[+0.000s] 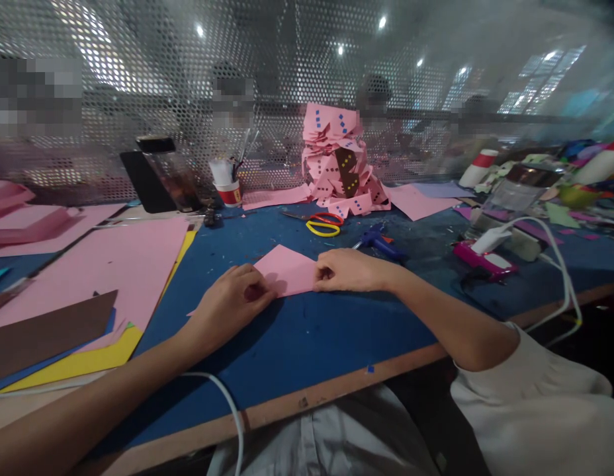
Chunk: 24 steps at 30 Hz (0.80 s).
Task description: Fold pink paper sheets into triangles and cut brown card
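A piece of pink paper (291, 270) with a pointed far edge lies on the blue tabletop between my hands. My left hand (242, 291) pinches its left corner, thumb and fingers together. At the right corner my right hand (344, 270) grips the paper the same way, fingers curled. Just beyond the paper are scissors (323, 228) with red and yellow handles. A blue glue gun (379, 243) lies past my right hand. Farther back stands a heap of folded pink paper pieces (334, 155) marked with small blue and dark squares.
On the left are large pink sheets (138, 264), a brown sheet (53, 337) and yellow paper (103, 354). A cup of tools (231, 192) and a dark bottle (171, 175) stand behind. At right are a clear jar (515, 192), a magenta power strip (485, 262) and a white cable (560, 264).
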Each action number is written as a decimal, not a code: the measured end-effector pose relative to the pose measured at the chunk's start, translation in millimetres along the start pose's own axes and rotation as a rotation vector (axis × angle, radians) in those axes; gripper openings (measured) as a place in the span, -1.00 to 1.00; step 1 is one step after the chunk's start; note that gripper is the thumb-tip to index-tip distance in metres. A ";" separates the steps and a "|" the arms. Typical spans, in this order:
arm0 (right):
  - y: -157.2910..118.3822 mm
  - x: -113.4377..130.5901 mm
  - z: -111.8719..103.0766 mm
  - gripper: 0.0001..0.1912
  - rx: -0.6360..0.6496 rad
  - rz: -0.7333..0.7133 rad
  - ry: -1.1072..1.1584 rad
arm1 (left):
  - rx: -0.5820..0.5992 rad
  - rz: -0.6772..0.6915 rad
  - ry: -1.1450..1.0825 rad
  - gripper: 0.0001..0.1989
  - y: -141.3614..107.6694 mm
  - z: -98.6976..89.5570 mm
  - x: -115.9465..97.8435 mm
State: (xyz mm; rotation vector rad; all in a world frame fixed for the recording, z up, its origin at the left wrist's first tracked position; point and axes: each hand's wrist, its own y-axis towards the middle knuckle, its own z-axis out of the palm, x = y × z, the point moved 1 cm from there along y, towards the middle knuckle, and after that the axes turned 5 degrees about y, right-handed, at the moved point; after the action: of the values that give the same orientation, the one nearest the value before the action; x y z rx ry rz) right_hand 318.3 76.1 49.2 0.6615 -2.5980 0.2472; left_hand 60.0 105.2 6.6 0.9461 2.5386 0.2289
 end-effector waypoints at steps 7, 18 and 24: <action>-3.2 6.5 1.1 -0.88 -0.016 -0.048 0.026 | -0.007 0.007 0.019 -0.74 -0.4 0.9 0.2; 1.1 3.8 2.0 -0.88 0.011 -0.113 0.041 | 0.003 0.007 0.032 -0.73 0.3 1.3 2.3; -2.8 1.3 1.0 -0.89 0.000 -0.124 0.000 | 0.001 -0.005 0.038 -0.69 0.9 0.9 1.2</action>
State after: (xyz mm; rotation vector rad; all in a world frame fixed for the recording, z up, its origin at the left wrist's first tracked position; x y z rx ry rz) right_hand 318.3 72.9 49.0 0.8188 -2.5448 0.2081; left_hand 60.0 106.6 5.7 0.9448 2.5757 0.2460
